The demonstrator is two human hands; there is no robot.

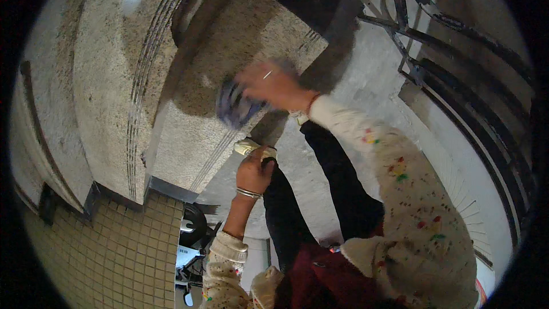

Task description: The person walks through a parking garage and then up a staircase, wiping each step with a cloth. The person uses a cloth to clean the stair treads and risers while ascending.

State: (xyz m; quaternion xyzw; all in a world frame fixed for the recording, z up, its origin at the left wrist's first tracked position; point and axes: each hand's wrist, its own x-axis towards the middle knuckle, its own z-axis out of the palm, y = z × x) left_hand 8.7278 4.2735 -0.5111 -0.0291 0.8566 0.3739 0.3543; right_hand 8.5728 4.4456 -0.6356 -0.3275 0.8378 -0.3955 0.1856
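Observation:
My right hand (274, 87), smeared by motion, is over a stone step with a bluish-purple cloth (230, 106) under and beside its fingers. The cloth is bunched and blurred, lying on the step (200, 74). A thin pale streak shows across the hand, perhaps a ring. My left hand (254, 173), with bangles at the wrist, rests against my black trouser leg (283, 212), close to a cream shoe (246, 146). Its fingers are partly hidden, so their grip is unclear.
More stone steps with grooved edges (140, 91) rise on the left. Yellowish tiles (114, 246) cover the surface at lower left. A black metal railing (469, 97) runs along the right. A parked two-wheeler (191, 246) shows partly at the bottom.

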